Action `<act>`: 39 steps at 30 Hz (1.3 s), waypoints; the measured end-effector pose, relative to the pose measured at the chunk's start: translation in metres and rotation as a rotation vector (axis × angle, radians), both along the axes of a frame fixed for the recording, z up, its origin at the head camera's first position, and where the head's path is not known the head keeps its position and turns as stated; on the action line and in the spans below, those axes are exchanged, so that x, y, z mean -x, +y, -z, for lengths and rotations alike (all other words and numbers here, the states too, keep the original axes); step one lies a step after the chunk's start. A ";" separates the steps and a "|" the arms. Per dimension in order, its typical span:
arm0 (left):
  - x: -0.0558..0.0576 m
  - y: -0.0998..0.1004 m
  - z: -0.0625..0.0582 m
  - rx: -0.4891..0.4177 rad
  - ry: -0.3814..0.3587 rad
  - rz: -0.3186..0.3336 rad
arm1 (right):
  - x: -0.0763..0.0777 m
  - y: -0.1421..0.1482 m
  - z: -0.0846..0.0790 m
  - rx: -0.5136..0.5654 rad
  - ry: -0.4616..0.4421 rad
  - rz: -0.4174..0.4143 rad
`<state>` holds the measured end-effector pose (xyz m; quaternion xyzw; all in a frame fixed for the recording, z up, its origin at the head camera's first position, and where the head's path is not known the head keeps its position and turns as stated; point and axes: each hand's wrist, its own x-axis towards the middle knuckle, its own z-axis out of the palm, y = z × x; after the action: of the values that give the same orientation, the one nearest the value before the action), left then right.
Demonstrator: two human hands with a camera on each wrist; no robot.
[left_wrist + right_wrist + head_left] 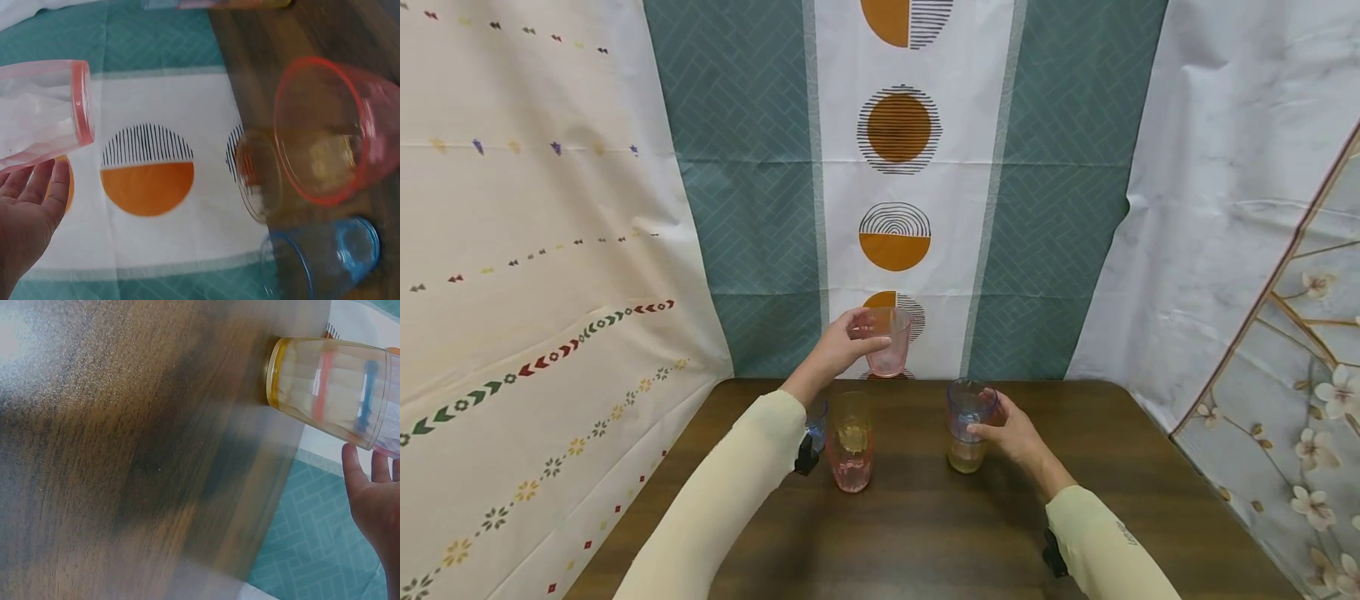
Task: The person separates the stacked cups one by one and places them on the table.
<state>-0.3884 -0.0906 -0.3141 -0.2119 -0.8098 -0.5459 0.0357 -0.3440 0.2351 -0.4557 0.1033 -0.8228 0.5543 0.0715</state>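
The left arm is stretched from near left toward the far middle, the left hand raised with thumb and fingers curved in a grip. The right arm is extended from near right, the right hand held lower, its fingers likewise curved.

Dark wood-grain surface with some colourful see-through tumblers on it

It's brown with rounded far corners, and glossy enough that the right wrist cam catches a bright glare patch. On the left you've got a red tumbler up front, a yellow tumbler behind it and a blue tumbler near those two, all upright, can't tell if they touch. Well apart on the right stands a nested stack of tumblers, yellow one at the bottom, red and blue bands showing through.
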 end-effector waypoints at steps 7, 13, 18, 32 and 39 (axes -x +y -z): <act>-0.001 -0.035 0.010 -0.022 -0.024 -0.028 | -0.001 0.000 -0.001 0.016 -0.009 -0.004; -0.010 -0.065 0.020 -0.029 -0.040 -0.063 | -0.003 -0.002 -0.003 0.011 -0.016 0.006; -0.020 -0.085 0.032 -0.029 -0.057 -0.092 | -0.005 -0.004 -0.010 0.031 -0.036 -0.003; -0.041 -0.134 0.070 -0.002 -0.070 -0.117 | -0.001 0.001 0.001 -0.006 0.002 -0.001; -0.052 -0.148 0.085 -0.022 -0.082 -0.127 | 0.001 0.002 0.002 -0.007 -0.005 0.007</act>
<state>-0.3367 -0.2383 -0.3994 -0.1373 -0.8163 -0.5597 0.0394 -0.3451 0.2370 -0.4575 0.0993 -0.8252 0.5514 0.0710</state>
